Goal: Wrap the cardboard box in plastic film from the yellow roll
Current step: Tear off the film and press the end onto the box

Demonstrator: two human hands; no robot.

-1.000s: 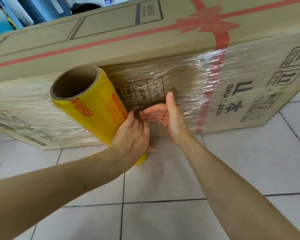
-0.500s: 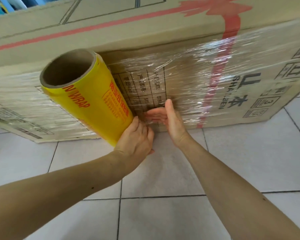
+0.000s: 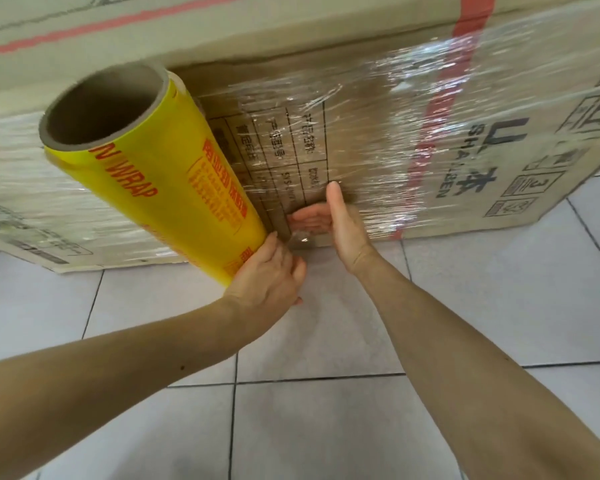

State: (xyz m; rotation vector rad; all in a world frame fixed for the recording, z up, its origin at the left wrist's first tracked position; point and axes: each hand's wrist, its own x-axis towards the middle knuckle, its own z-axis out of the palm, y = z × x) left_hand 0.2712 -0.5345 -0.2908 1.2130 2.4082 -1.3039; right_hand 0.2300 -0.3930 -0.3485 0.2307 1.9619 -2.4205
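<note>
Your left hand (image 3: 267,275) grips the roll's (image 3: 174,181) lower end, fingers curled. Your right hand (image 3: 340,226) is flat, fingers straight against the box (image 3: 361,126), thumb up. Both forearms reach forward.

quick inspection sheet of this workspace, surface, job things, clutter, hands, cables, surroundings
surface: pale tiled floor with dark grout lines; the box stands on it.
job's things: cardboard box, its front face covered in wrinkled plastic film; yellow roll tilted against that face, open core end up.
clutter: nothing seen.
hands: left hand grips the roll's lower end; right hand, fingers straight, presses the film on the box.
cables: nothing seen.
surroundings: only floor and box in view.
</note>
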